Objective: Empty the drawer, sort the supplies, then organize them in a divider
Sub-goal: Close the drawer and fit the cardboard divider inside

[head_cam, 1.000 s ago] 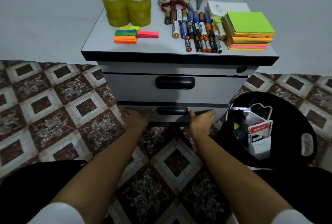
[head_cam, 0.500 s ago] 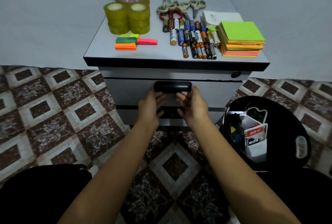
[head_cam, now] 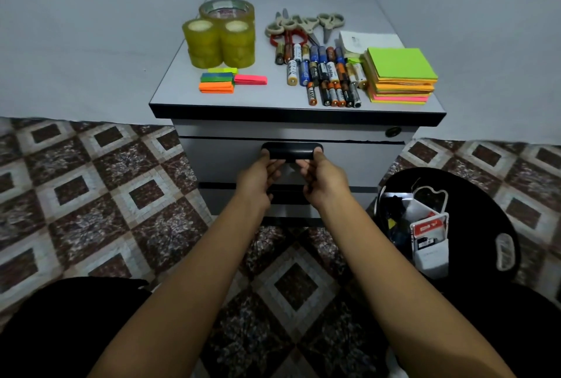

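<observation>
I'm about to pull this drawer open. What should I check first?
1. Left hand grips the drawer handle: ok.
2. Right hand grips it too: ok.
3. Black bin clear of the drawer's path: cannot tell.
4. Batteries well back from the top's front edge: not ok, several lie close to it.
5. Drawer contents known: cannot tell, it is shut.

My fingertips [head_cam: 273, 164] are hidden under the black handle [head_cam: 292, 151]. My left hand [head_cam: 258, 180] and right hand [head_cam: 324, 184] cover most of the lower handle [head_cam: 288, 198]. The print on the batteries [head_cam: 328, 74] is too small to read.
</observation>
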Demonstrator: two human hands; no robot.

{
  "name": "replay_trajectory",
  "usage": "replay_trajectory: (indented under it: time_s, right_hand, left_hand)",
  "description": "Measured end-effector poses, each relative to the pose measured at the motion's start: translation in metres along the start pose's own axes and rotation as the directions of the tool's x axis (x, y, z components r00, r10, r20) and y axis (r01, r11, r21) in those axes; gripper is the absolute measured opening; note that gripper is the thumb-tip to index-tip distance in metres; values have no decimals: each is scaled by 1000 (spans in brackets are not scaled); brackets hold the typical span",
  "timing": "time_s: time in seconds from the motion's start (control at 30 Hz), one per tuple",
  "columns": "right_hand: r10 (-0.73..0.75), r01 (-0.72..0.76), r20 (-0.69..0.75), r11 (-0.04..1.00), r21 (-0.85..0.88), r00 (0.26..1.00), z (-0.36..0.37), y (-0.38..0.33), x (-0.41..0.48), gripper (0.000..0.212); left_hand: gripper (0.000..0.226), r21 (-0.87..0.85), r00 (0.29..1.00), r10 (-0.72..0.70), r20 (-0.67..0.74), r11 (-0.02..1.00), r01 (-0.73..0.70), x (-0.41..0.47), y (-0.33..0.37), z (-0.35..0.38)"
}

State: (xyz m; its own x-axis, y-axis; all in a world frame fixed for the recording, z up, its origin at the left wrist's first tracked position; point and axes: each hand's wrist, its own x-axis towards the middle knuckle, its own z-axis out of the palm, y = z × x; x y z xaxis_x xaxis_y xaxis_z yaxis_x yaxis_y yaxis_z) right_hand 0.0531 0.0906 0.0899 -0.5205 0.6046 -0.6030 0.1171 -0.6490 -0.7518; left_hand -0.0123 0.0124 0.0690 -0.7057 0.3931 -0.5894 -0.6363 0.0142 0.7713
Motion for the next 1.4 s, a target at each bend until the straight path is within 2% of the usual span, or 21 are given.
replay_trajectory:
  time_s: [0.33, 0.5, 0.57, 0.63, 0.67, 0.7, 0.77, 0.8, 0.87, 0.9, 0.93, 0.97, 1.03, 1.13, 1.27, 1.4]
  right_hand:
    - [-32, 31, -14, 997, -75, 999, -14, 14, -14, 34]
    - [-39, 39, 12, 996, -77, 999, -21, 20, -23, 31]
    - [-49, 51, 20, 995, -91, 999, -22, 19, -26, 30]
    - [-100, 100, 13, 966, -239, 995, -25, 15, -27, 32]
    - [-168, 161, 19, 898, -409, 986, -28, 13, -27, 35]
    - [-258, 234, 45, 773, -590, 965, -33, 10, -25, 39]
    - [-483, 386, 147, 443, -809, 863, -42, 5, -25, 42]
    - [-597, 468, 221, 295, -833, 771, -45, 1, -27, 36]
    - [-778, 585, 363, 6, -811, 512, -48, -6, -26, 27]
    - [-801, 580, 418, -112, -807, 428, -48, -10, -22, 26]
    - [-792, 556, 464, -195, -808, 397, -49, -12, -14, 27]
    - [-757, 527, 495, -238, -816, 425, -50, -16, -8, 28]
    - [-684, 481, 525, -280, -830, 507, -54, -17, 2, 30]
    - [-682, 471, 554, -334, -816, 477, -58, -18, 5, 29]
    - [-653, 459, 546, -323, -827, 525, -57, -19, -4, 30]
    - [-646, 472, 555, -322, -820, 524, -65, -13, -21, 30]
  left_hand:
    - [31, 16, 998, 56, -28, 998, -55, -22, -14, -9]
    - [28, 24, 997, 74, 22, 997, -75, -31, -21, -18]
    - [28, 75, 995, 101, 23, 992, -103, -36, -18, -19]
    - [32, 253, 982, 186, 26, 949, -187, -41, -11, -22]
    - [34, 373, 967, 251, 37, 895, -247, -43, -7, -24]
    - [36, 495, 941, 334, 57, 809, -318, -42, -3, -28]
    - [32, 723, 832, 545, 106, 532, -441, -39, 4, -36]
    - [28, 792, 739, 659, 140, 373, -483, -37, 8, -41]
    - [31, 862, 547, 799, 249, 74, -501, -30, 14, -50]
    - [32, 877, 477, 827, 297, -39, -478, -27, 16, -52]
    - [33, 883, 431, 839, 332, -116, -455, -21, 17, -55]
    - [34, 884, 412, 837, 360, -166, -436, -19, 19, -56]
    - [39, 876, 429, 809, 402, -205, -436, -15, 23, -60]
    - [35, 856, 418, 788, 452, -252, -451, -11, 24, -66]
    - [33, 863, 474, 776, 417, -175, -473, -15, 30, -61]
    - [48, 827, 425, 767, 481, -236, -511, -26, 25, -67]
